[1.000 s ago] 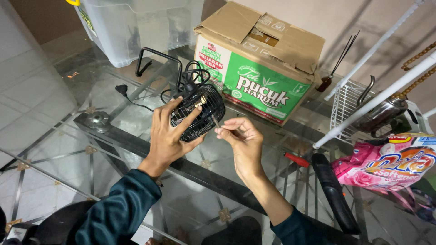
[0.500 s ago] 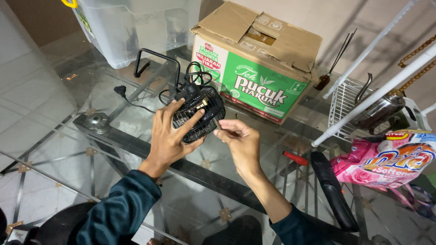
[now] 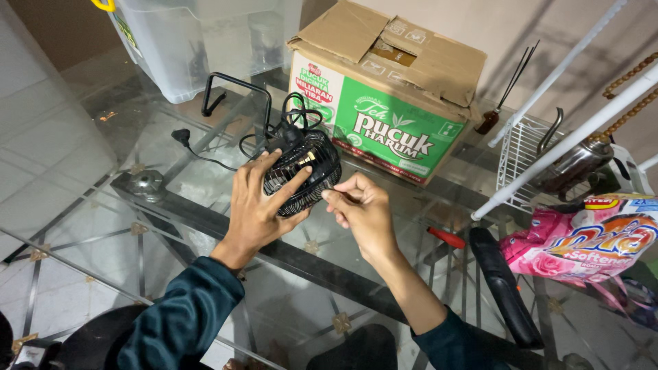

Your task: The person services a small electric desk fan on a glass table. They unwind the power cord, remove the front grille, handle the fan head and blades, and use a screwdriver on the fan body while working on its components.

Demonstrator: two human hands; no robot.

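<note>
While held above a clear glass tabletop (image 3: 82, 164) with dark metal bars and small brass joints beneath, small round black wire-grille fan (image 3: 301, 173) gripped in left hand (image 3: 257, 209), fingers spread across grille, thumb hidden behind. Right hand (image 3: 363, 212) just beside fan's lower right edge, fingertips pinched narrow together at grille rim; whether anything tiny is pinched there, cannot tell. Dark teal sleeves on both forearms. Pale tiled floor visible through glass; plain beige wall behind.

Directly behind fan, touching or nearly so: black cord (image 3: 295, 116) bunched in loops, trailing left to black plug (image 3: 181, 136) lying on glass. Black bent-metal stand (image 3: 229, 96) upright beyond cord. Farther back, brown and green cardboard box (image 3: 391, 103) with flaps partly open, close behind fan. Left of box, translucent plastic storage tub (image 3: 199, 41). Domed silver metal fitting (image 3: 146, 183) on table frame at left.

At right: white wire rack (image 3: 524, 154), white slanting pole (image 3: 562, 147) across it, dark metal kettle (image 3: 572, 164) behind. Pink printed plastic pouch (image 3: 589, 240) at far right. Red-handled tool (image 3: 447, 237) and long black padded handle (image 3: 504, 288) below glass level, near right forearm. Thin dark sticks in small brown bottle (image 3: 488, 122) against wall.
</note>
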